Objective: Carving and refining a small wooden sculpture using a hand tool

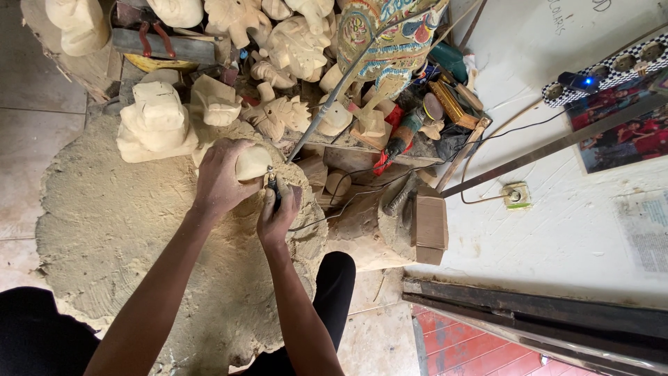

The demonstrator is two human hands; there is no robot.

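Observation:
My left hand is wrapped over a small pale wooden carving, holding it down on a round, sawdust-covered stump. Right beside it, my right hand grips a dark corded rotary tool, its tip touching the carving's lower right side. The tool's thin black cable runs off to the right. Most of the carving is hidden under my left fingers.
Several unpainted carved wooden figures crowd the far side of the stump. A painted puppet figure on a rod stands behind them among tools. At right are a wooden block, a white wall with a socket, and a power strip.

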